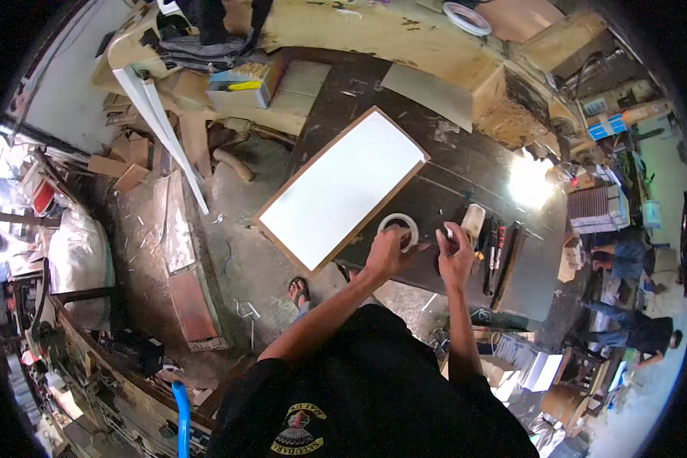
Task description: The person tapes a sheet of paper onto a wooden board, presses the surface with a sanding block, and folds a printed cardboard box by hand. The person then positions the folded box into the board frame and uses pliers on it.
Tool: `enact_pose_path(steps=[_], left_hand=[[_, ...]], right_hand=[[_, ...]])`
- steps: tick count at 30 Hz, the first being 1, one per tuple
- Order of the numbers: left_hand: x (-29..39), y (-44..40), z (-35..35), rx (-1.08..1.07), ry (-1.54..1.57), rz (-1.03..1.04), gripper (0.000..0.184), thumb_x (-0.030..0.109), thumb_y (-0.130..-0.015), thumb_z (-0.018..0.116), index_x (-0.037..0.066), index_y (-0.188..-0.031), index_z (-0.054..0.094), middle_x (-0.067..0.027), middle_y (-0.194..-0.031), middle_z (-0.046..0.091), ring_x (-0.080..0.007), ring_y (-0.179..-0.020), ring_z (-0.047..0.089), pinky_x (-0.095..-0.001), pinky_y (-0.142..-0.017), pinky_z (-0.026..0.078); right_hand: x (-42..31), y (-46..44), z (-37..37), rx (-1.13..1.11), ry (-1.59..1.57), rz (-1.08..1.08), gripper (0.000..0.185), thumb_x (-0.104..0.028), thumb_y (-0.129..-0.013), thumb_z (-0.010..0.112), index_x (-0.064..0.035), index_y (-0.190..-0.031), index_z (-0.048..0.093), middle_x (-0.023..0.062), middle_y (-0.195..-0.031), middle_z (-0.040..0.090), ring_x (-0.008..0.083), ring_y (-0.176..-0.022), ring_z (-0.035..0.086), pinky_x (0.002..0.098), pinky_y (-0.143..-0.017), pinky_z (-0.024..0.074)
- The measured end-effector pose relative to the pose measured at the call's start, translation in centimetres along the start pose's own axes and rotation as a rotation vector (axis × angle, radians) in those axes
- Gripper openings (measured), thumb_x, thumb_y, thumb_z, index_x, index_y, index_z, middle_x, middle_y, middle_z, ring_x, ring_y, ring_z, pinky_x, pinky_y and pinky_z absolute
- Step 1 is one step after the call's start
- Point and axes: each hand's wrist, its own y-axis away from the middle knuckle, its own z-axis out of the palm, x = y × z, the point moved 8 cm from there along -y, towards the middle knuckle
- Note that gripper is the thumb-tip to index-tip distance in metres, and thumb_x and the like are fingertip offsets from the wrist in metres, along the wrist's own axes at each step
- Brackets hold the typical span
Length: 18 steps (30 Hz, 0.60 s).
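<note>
On the dark workbench (443,191) lies a white rectangular panel (342,187) with a brown border, tilted diagonally. My left hand (389,250) is at a white roll of tape (399,219), its fingers bent over the near part of the ring. To the right, my right hand (455,256) is raised over the bench with its fingers curled; a small pale thing shows at the fingertips, too small to name. A pale cylindrical object (474,221) lies just beyond it. Beside that are several long tools (498,248) with black and red handles.
A grey sheet (427,95) lies on the bench's far side. A box with a yellow item (240,85) stands at the upper left. White strips (160,133) lean there. A person in dark clothes (641,334) is at the far right. Another roll (467,19) lies far back.
</note>
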Motion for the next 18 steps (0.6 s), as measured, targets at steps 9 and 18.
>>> enact_pose_path(steps=[9,18], left_hand=[[-6.6,6.7,-22.4,0.194,-0.579,-0.228,0.107,0.052,-0.058,0.091,0.01,-0.145,0.046,-0.0198,-0.149,0.039,-0.0402,-0.14,0.031,-0.0558,-0.113,0.027],[-8.8,10.4,-19.6,0.123,-0.543,-0.319,0.14,0.064,-0.048,0.092,0.017,-0.16,0.021,-0.0265,-0.161,0.016,-0.0479,-0.146,0.015,-0.0671,-0.112,0.019]], right_hand=[[-9.6,7.6,8.8,-0.435,-0.527,0.281,0.019,-0.014,-0.093,0.071,-0.0021,-0.108,0.075,0.0048,-0.082,0.074,0.0075,-0.073,0.066,0.0239,-0.063,0.0535],[-8.3,11.6,14.6,-0.564,-0.52,0.241,0.019,-0.012,-0.091,0.073,0.0061,-0.098,0.073,0.0077,-0.078,0.073,0.0104,-0.069,0.068,0.0251,-0.063,0.0544]])
